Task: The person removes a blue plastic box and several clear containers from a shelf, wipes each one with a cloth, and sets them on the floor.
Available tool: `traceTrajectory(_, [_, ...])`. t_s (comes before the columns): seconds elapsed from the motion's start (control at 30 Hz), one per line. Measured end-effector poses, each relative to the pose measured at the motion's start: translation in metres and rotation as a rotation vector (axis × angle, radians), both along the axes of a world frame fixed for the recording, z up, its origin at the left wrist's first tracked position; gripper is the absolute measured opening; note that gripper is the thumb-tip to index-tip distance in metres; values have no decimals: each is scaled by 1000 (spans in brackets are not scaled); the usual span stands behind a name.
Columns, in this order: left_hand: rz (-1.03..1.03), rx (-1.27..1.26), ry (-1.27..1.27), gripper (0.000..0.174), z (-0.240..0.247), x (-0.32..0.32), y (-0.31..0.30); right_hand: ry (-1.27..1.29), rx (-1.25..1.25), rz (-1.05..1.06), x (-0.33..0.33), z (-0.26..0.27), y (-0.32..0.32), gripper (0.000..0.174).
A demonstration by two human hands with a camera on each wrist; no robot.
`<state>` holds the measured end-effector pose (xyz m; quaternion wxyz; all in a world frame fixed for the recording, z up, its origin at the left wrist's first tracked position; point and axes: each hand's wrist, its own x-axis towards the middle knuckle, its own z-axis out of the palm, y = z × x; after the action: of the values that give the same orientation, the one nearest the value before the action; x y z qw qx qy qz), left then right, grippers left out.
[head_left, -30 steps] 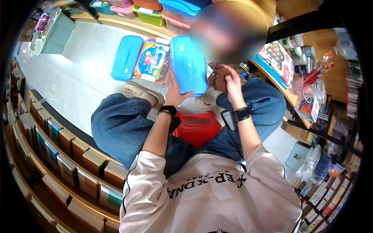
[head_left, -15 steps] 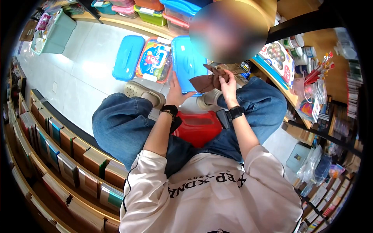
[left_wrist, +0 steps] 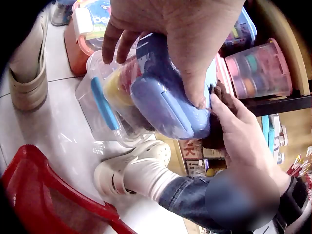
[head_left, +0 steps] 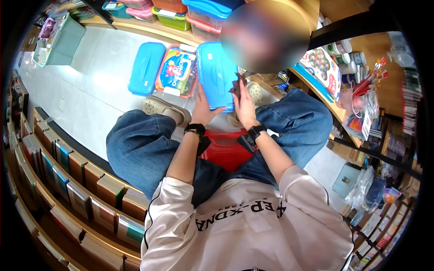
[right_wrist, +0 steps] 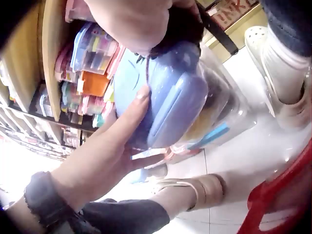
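My left hand [head_left: 205,108] grips the near left corner of a clear plastic box with a blue lid [head_left: 218,74]. Its thumb lies over the lid in the left wrist view. The box is tilted up off the floor, its lid facing me. My right hand [head_left: 246,107] holds a crumpled brown cloth [head_left: 237,85] against the lid's right edge. In the right wrist view the cloth [right_wrist: 184,27] is bunched dark under the right hand [right_wrist: 131,22], touching the lid [right_wrist: 168,80] near the left thumb. Yellow and red contents show dimly through the box wall.
Another blue-lidded box [head_left: 147,67] and an orange-rimmed box [head_left: 177,70] with a bright label stand on the floor to the left. A red stool [head_left: 230,149] is between my legs. Stacked boxes [head_left: 172,18] line the shelf ahead; book shelves [head_left: 90,180] flank the left.
My right hand has brought the brown cloth up from beside the far foot, then leftward onto the lid's right edge. The left hand keeps its grip on the box.
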<state>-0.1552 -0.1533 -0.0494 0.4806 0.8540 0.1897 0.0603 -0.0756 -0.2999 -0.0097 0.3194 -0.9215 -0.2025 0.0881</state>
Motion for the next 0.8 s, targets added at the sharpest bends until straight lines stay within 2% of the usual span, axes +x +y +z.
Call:
traceTrajectory(0.03, [0,17,-16,126,-1,1,1,37,111,10,2,-3,-5,56])
traceTrajectory(0.07, [5,15,-16,126,-1,1,1,52,72,-37,-2,-6,-10,47])
traceTrajectory(0.2, [37,-21,-41,127,-4,0,-1,86,93,-68,-24,-4,-23,39])
traceTrajectory(0.37, [0,-14,-78,124,-8,1,2,129,114,-79,4,1,-8,36])
traceTrajectory(0.47, [19,-38,-67,121,1,2,1,123,4,-42,39,6,8,36])
traceTrajectory(0.5, [28,-51,-28,120,4,1,0,165,-73,-48,51,5,12,38])
traceTrajectory(0.67, [47,-10,57,120,14,-10,-2,111,-113,60,89,-1,29,39])
traceTrajectory(0.8, [5,-76,168,121,15,-21,4,26,-48,89,117,-4,55,38])
